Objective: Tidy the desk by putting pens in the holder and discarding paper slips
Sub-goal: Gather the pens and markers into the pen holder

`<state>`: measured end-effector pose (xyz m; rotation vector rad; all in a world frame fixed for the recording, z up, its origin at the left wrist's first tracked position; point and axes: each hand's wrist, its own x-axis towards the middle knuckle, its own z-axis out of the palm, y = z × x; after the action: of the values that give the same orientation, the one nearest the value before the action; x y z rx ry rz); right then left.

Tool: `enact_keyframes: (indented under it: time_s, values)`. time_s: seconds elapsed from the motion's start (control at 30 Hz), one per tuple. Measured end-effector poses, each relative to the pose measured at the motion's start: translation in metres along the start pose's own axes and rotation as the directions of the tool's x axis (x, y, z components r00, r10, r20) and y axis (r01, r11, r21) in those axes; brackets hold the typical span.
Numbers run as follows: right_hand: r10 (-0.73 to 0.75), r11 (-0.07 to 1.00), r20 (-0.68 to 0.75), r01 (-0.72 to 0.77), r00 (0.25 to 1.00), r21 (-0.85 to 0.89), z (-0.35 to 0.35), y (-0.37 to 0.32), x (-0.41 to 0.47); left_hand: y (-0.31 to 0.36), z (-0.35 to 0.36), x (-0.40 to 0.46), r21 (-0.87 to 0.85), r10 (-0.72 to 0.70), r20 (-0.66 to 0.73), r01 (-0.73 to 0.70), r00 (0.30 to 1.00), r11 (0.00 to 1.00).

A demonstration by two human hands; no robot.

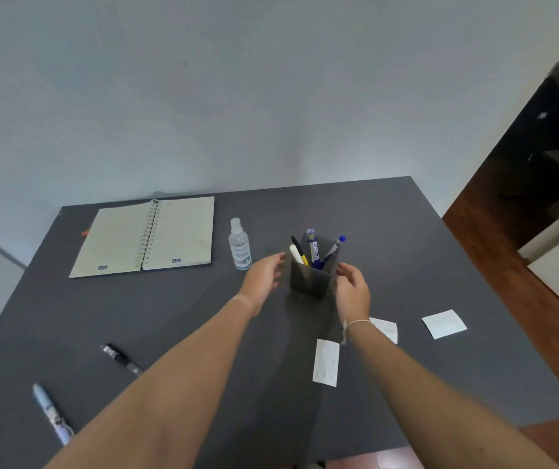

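We are reaching with our left hand (264,277) and right hand (352,289), both with fingers spread and gripping nothing, on either side of the dark grey holder (310,277). It is standing mid-desk (406,238), bristling with pens (315,248); slips (326,363) are lying nearer us.

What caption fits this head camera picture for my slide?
Both open hands, left and right, flank the pen holder; two pens and three slips remain.
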<state>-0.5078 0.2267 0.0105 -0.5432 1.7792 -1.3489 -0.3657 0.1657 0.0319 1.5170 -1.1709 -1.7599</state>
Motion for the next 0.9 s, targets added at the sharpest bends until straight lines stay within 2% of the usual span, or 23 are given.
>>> enact_keyframes:
  time_s: [0.3,0.47,0.67,0.9]
  values:
    - [-0.178,0.984,-0.091,0.176,0.98,-0.03,-0.001,-0.047,0.005,0.001,-0.04,-0.024,-0.048,0.053,-0.104,-0.059,0.993,0.997]
    - [-0.312,0.95,-0.079,0.308,0.947,-0.061,0.021,-0.07,-0.014,0.003,-0.078,-0.049,-0.049,0.094,-0.131,-0.101,0.987,0.994]
    - [-0.379,0.921,0.03,0.38,0.925,-0.089,0.088,-0.054,-0.072,-0.019,-0.157,-0.092,-0.045,0.099,-0.184,-0.109,0.978,0.993]
    - [-0.319,0.915,0.237,0.363,0.918,-0.174,0.169,0.012,-0.159,-0.075,-0.253,-0.143,-0.025,0.02,-0.278,-0.028,0.96,0.999]
